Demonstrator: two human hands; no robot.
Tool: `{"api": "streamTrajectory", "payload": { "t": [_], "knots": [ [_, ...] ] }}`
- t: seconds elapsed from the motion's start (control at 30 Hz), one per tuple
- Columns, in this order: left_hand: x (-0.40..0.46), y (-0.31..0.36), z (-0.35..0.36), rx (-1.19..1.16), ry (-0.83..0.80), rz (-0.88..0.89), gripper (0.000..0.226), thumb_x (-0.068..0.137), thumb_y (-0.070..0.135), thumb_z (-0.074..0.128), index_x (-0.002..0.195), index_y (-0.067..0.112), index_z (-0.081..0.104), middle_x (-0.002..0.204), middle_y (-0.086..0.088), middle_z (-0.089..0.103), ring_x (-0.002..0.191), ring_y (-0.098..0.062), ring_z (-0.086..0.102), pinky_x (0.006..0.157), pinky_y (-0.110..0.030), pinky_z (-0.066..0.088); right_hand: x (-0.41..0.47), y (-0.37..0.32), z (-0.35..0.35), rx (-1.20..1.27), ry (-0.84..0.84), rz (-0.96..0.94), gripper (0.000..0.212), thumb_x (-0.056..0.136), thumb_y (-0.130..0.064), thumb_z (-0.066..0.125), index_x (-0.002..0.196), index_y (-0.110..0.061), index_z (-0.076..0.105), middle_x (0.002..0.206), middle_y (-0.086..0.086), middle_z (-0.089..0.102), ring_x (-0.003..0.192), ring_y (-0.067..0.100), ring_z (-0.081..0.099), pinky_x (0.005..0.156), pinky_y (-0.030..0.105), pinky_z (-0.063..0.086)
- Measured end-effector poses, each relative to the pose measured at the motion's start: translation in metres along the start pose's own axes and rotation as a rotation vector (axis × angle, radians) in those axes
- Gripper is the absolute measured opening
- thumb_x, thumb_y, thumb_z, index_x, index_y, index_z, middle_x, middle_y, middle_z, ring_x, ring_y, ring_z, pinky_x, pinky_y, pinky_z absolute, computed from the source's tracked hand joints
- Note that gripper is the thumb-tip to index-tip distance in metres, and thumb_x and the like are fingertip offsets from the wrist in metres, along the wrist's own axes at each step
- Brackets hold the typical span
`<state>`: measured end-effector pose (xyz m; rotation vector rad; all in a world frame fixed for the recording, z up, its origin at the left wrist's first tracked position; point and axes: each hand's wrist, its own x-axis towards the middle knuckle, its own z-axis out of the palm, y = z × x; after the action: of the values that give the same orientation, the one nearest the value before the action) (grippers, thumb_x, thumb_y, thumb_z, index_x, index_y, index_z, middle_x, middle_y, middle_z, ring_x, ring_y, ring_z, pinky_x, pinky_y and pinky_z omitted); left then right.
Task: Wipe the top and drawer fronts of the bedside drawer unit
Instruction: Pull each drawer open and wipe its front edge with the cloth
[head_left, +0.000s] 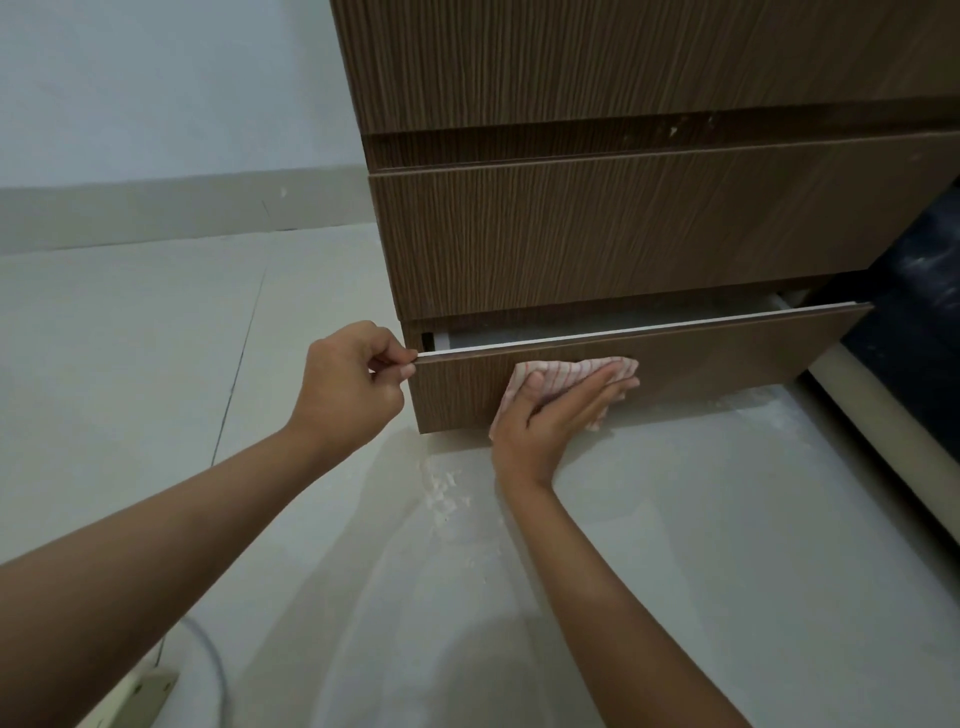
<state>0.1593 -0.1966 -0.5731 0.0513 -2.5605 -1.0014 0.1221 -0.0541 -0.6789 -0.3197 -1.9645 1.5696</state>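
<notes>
The brown wood-grain drawer unit (597, 239) fills the upper right, seen from low down; its top is out of view. Its bottom drawer (727, 358) stands pulled out a little, with a white inner edge showing. My left hand (348, 387) pinches the top left corner of that drawer front between thumb and fingers. My right hand (556, 415) lies flat, pressing a white cloth with thin red stripes (571, 371) against the middle of the same drawer front.
Pale tiled floor (208, 364) spreads left and below, with white specks (447, 488) under the drawer. A dark bed side with a cream rail (883, 431) runs along the right. A white plug block and grey cable (145, 686) lie at the bottom left.
</notes>
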Motion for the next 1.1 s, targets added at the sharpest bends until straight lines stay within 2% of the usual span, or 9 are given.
{"api": "streamTrajectory", "payload": {
  "t": [0.07,0.13,0.27,0.4,0.53,0.67,0.9,0.97,1.1],
  "knots": [
    [0.004,0.002,0.003,-0.008,0.021,-0.04,0.009,0.075,-0.005,0.067,0.078,0.004,0.068,0.074,0.0,0.061,0.066,0.0,0.054,0.06,0.001,0.039,0.007,-0.002,-0.004,0.044,-0.035,0.046,0.077,0.096,-0.04,0.042,0.148,-0.019,-0.011,0.156,0.006,-0.021,0.142,0.014,-0.021,0.114,0.02,-0.007],
    [0.009,0.003,0.006,-0.022,0.04,-0.077,0.009,0.076,-0.004,0.067,0.079,0.005,0.069,0.077,-0.002,0.062,0.065,-0.001,0.054,0.059,0.001,0.038,0.012,-0.005,-0.005,0.085,-0.063,0.078,0.08,0.095,-0.036,0.048,0.149,-0.021,-0.009,0.157,0.002,-0.02,0.144,0.016,-0.018,0.117,0.029,-0.001],
    [0.015,0.003,0.01,-0.029,0.072,-0.123,0.009,0.078,-0.002,0.066,0.081,0.005,0.07,0.08,-0.002,0.064,0.064,0.0,0.053,0.057,0.004,0.036,0.02,-0.013,-0.003,0.115,-0.08,0.083,0.079,0.095,-0.029,0.051,0.149,-0.013,-0.005,0.158,0.006,-0.015,0.143,0.013,-0.016,0.114,0.018,-0.005],
    [0.018,0.002,0.013,-0.032,0.093,-0.143,0.008,0.078,-0.001,0.067,0.082,0.005,0.071,0.079,0.0,0.062,0.064,0.0,0.053,0.057,0.004,0.036,0.021,-0.017,-0.002,0.172,-0.068,0.146,0.082,0.093,-0.027,0.055,0.149,-0.012,-0.002,0.158,0.005,-0.011,0.143,0.008,-0.009,0.116,0.019,0.005],
    [0.017,0.0,0.015,-0.047,0.11,-0.141,0.008,0.077,-0.002,0.066,0.082,0.003,0.07,0.077,0.002,0.061,0.064,0.0,0.054,0.058,0.002,0.038,0.021,-0.012,0.002,0.155,-0.048,0.112,0.079,0.094,-0.024,0.054,0.149,-0.007,0.0,0.158,0.009,-0.01,0.143,0.013,-0.009,0.117,0.023,0.002],
    [0.017,-0.002,0.016,-0.049,0.121,-0.132,0.007,0.077,-0.001,0.067,0.081,0.004,0.07,0.077,0.001,0.062,0.065,-0.001,0.055,0.059,0.001,0.038,0.019,-0.011,0.008,0.111,0.001,0.061,0.071,0.095,-0.018,0.053,0.147,-0.001,0.008,0.156,0.019,-0.002,0.141,0.02,-0.004,0.111,0.008,0.0],
    [0.014,-0.002,0.016,-0.048,0.128,-0.118,0.009,0.079,0.001,0.066,0.085,0.006,0.071,0.078,0.006,0.06,0.067,0.001,0.055,0.063,0.003,0.037,0.021,-0.009,0.007,0.106,0.102,0.015,0.056,0.092,-0.017,0.055,0.14,0.0,0.033,0.152,0.02,0.02,0.14,0.024,0.017,0.106,0.001,0.008],
    [0.013,-0.001,0.015,-0.041,0.124,-0.108,0.009,0.08,0.003,0.066,0.087,0.006,0.071,0.08,0.005,0.06,0.068,0.001,0.055,0.063,0.004,0.036,0.021,-0.009,0.004,0.13,0.115,0.033,0.052,0.092,-0.012,0.057,0.138,0.0,0.037,0.151,0.017,0.025,0.14,0.021,0.021,0.108,0.006,0.014],
    [0.008,-0.001,0.014,-0.042,0.105,-0.105,0.015,0.081,0.008,0.067,0.095,0.008,0.07,0.087,0.001,0.062,0.073,-0.001,0.056,0.063,0.004,0.038,0.019,-0.01,-0.008,0.267,0.104,0.162,0.043,0.089,-0.008,0.061,0.131,-0.002,0.051,0.144,0.01,0.043,0.135,0.016,0.038,0.11,0.027,0.035]
  ]
}}
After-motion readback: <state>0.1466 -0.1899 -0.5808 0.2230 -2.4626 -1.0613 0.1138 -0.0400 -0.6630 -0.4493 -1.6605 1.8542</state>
